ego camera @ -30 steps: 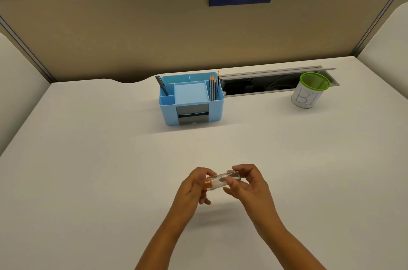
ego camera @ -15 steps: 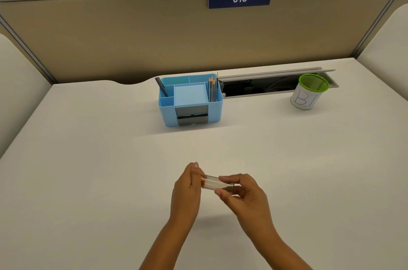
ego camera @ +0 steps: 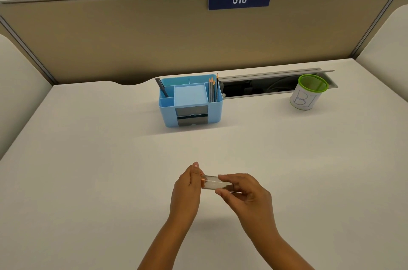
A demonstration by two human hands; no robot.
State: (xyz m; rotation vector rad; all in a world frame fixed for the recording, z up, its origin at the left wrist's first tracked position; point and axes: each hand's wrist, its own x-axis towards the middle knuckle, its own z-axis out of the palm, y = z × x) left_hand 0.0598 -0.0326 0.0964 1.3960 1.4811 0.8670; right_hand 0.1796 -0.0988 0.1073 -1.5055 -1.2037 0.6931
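Two hands hold a small clear case above the tabletop, well in front of the blue organizer.

The right hand pinches the case's long sides between thumb and forefinger, the other fingers curled beneath. The left hand closes over the case's orange-tipped end, thumb pointing up; its fingertips are hidden behind the hand. The case lies roughly level, clear of the tabletop. In the organizer, orange-tipped pencils stand in the right compartment and a dark pen leans in the left one. A green-rimmed cup stands well to the organizer's right, and an open cable slot runs just beside the organizer's right wall.
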